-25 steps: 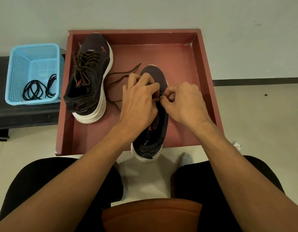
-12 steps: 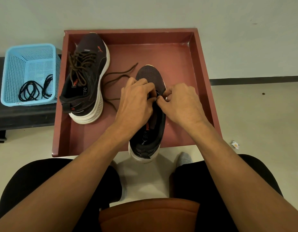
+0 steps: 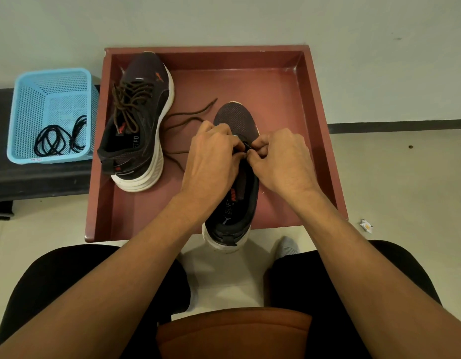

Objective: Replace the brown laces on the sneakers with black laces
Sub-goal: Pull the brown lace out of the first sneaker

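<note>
Red tray: sneaker eyelets hidden.

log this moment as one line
step: unlacing | left hand and right hand: pinch at near sneaker eyelets | brown lace: trailing loose on tray | far sneaker: brown-laced | black laces: in basket

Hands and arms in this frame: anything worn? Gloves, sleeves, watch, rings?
Nothing worn that shows. Left hand and right hand are bare: no gloves, rings or watch. Both forearms are bare to the frame edge, no sleeves in view.
</note>
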Action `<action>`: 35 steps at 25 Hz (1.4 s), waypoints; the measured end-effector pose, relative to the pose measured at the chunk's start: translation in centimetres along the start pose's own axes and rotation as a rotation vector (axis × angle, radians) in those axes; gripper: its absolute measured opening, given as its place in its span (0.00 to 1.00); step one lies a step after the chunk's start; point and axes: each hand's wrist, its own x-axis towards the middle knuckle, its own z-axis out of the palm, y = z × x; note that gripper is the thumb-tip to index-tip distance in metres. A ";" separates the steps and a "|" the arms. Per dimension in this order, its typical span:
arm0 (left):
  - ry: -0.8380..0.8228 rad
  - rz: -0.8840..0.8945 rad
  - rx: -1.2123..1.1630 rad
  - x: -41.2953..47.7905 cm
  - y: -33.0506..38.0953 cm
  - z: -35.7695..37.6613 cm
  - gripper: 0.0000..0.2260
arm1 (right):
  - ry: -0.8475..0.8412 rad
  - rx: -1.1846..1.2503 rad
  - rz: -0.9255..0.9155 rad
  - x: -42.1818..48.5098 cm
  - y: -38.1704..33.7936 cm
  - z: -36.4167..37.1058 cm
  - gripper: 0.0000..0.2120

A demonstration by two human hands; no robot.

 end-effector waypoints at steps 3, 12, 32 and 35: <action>-0.020 0.006 0.005 -0.1 0.0 0.0 0.06 | 0.016 0.009 0.007 0.0 0.0 0.0 0.04; -0.124 -0.041 -0.118 0.1 0.6 -0.6 0.07 | 0.004 0.021 0.016 0.0 -0.1 -0.2 0.03; 0.085 -0.105 -0.383 0.8 -1.1 -2.8 0.03 | 0.029 -0.069 0.021 0.4 0.5 -1.7 0.05; 0.174 -0.264 -0.404 1.5 -2.9 -3.9 0.04 | 0.025 -0.038 0.014 0.3 0.6 -1.8 0.03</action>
